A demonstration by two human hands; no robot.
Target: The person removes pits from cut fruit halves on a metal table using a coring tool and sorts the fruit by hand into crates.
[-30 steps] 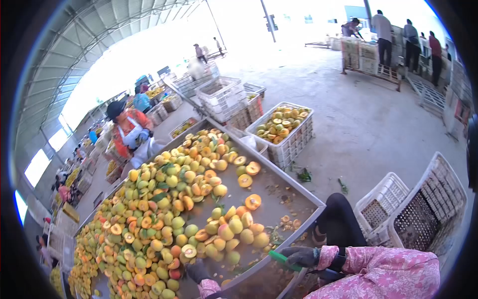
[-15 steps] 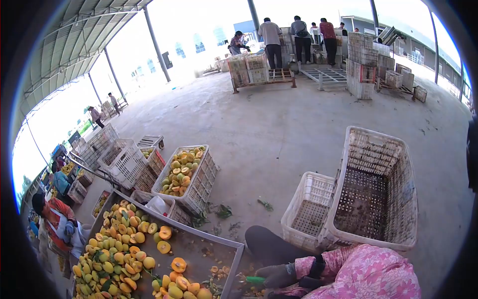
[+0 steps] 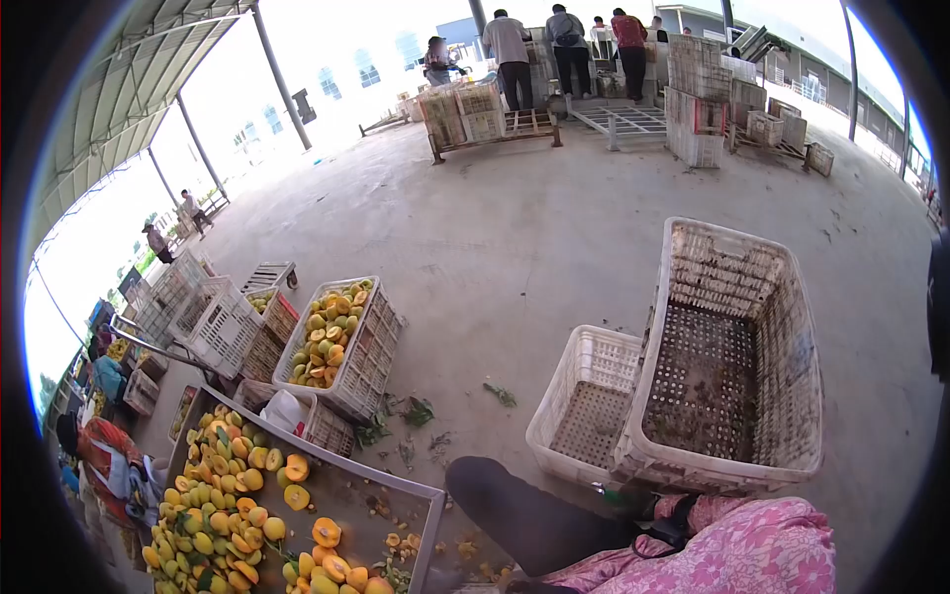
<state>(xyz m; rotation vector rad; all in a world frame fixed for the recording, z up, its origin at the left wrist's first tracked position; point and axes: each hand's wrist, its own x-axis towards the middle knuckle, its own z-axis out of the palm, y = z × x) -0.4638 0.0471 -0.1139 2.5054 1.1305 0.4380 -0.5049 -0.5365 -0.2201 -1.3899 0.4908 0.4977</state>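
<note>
My right hand (image 3: pixel 635 501), in a dark glove, is at the near rim of the large white crate (image 3: pixel 648 450), beside the smaller white crate (image 3: pixel 542 436). Its fingers are closed around a green-handled tool (image 3: pixel 608 493), mostly hidden and blurred. Inside the large crate the bottom is dark and dirty. My left hand is out of view. At lower left, halved and whole yellow-orange fruits (image 3: pixel 218 515) lie on a metal-rimmed table (image 3: pixel 432 520).
A crate full of fruit (image 3: pixel 332 337) stands beyond the table, near stacked crates (image 3: pixel 216 327). Leaves (image 3: pixel 418 411) lie on the floor. A person in orange (image 3: pixel 104 460) is at far left. Several people stand by crates (image 3: pixel 693 119) at the back.
The view has swung right, so the fruit table has shifted to the lower left. My right hand has moved from the table's edge to the crates. My left hand has left view.
</note>
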